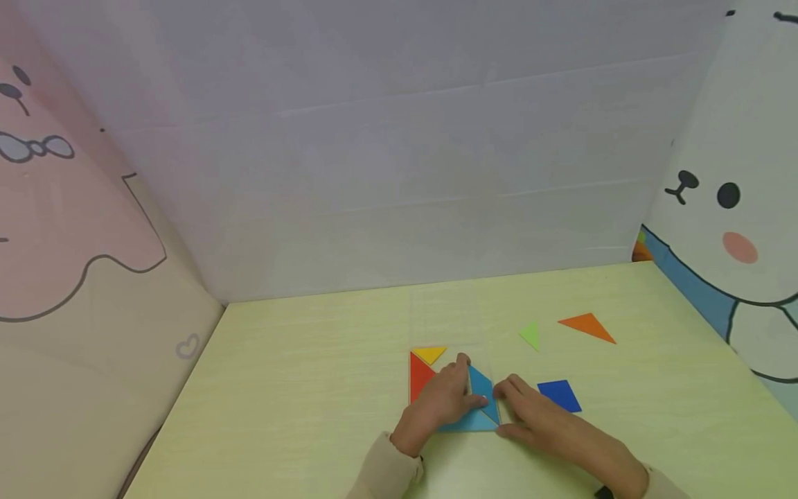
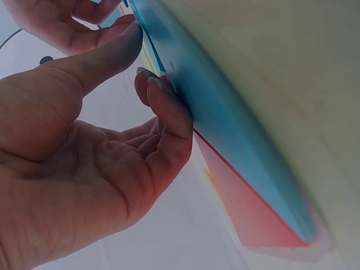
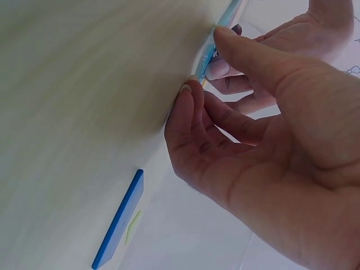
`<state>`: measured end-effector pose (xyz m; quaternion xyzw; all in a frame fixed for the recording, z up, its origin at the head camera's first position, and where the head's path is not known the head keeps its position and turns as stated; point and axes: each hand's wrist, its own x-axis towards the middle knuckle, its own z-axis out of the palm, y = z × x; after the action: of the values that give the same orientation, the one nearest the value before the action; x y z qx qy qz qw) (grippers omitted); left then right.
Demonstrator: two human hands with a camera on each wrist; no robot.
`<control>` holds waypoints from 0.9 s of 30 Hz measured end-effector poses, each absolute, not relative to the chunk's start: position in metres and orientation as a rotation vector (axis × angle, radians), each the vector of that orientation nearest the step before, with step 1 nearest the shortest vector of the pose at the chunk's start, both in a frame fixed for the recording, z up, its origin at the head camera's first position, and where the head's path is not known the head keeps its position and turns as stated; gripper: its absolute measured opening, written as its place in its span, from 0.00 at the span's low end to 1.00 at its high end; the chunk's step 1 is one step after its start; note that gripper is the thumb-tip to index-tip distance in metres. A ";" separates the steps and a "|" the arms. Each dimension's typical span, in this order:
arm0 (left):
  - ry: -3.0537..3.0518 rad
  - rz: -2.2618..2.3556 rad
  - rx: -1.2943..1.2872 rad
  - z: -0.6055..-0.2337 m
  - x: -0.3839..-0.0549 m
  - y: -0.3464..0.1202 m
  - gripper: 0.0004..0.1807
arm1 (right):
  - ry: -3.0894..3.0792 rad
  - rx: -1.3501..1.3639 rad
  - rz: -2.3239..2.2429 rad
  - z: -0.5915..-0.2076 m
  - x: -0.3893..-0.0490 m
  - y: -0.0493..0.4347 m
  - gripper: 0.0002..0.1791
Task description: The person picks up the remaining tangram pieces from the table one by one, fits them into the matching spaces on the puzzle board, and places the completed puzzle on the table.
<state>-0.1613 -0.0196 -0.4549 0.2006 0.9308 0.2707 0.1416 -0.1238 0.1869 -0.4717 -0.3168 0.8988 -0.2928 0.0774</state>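
Several flat tangram pieces lie together within a clear tray (image 1: 444, 317): a yellow triangle (image 1: 430, 354), a red triangle (image 1: 420, 378), a large light blue triangle (image 1: 467, 421) and a light blue parallelogram (image 1: 483, 389). My left hand (image 1: 441, 396) reaches over them, its thumb resting on the parallelogram and its fingers near that piece's upper left corner. At the parallelogram's right edge is my right hand (image 1: 530, 414), thumb by the lower corner and fingertips higher up. In the right wrist view its thumb and fingertips (image 3: 188, 90) touch the edge, with a gap between them.
Right of the hands lies a dark blue four-sided piece (image 1: 560, 396). Farther back are a light green triangle (image 1: 530, 335) and an orange triangle (image 1: 589, 328). Cloth walls (image 1: 399, 173) stand behind and beside the pale table (image 1: 299, 374).
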 end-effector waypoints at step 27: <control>2.707 0.796 0.582 -0.452 -0.160 -0.023 0.41 | 2.704 -0.915 -0.854 -0.471 -0.124 0.186 0.23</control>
<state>-0.1603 -0.0232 -0.4518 0.2003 0.9316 0.2741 0.1297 -0.1240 0.1858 -0.4711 -0.3060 0.9045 -0.2858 0.0807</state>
